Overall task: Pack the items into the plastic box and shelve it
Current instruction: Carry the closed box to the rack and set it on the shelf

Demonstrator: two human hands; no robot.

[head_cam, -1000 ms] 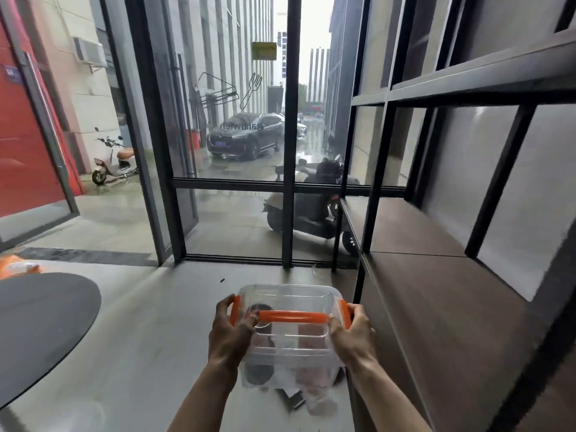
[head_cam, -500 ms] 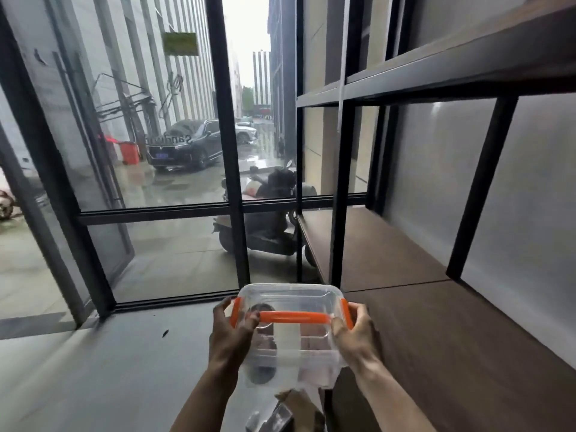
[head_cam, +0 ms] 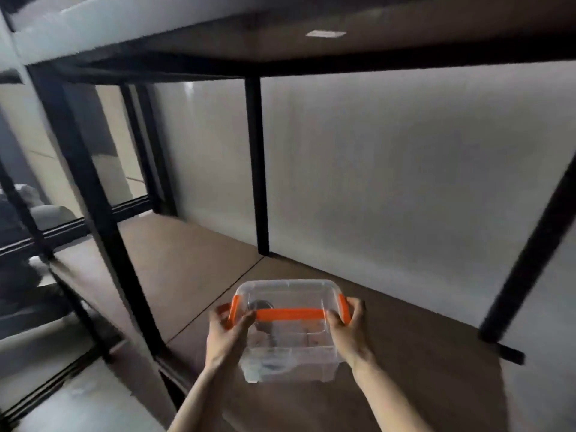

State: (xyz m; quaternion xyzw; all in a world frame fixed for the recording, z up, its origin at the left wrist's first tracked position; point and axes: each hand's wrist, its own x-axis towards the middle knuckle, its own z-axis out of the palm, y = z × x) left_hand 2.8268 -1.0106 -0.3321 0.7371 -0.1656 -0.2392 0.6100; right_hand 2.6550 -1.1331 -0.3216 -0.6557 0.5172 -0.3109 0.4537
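Observation:
A clear plastic box (head_cam: pixel 288 357) with a lid, an orange handle and orange side clips is held over the brown shelf board (head_cam: pixel 420 353). My left hand (head_cam: pixel 226 335) grips its left end and my right hand (head_cam: pixel 347 330) grips its right end. Several items show dimly through the walls, among them a dark round thing near the left; the frame is blurred, so I cannot name them. Whether the box's bottom touches the board I cannot tell.
The shelf unit has black metal posts (head_cam: pixel 257 163) and an upper board (head_cam: pixel 343 23) close overhead. A pale wall (head_cam: pixel 389 169) backs it. A second board section (head_cam: pixel 180 266) lies to the left, with a glass wall (head_cam: pixel 28 213) and grey floor (head_cam: pixel 78 397) beyond.
The view has swung right, from the glass wall and street to the shelf. The box, held in both hands throughout, is now over the brown shelf board instead of the floor.

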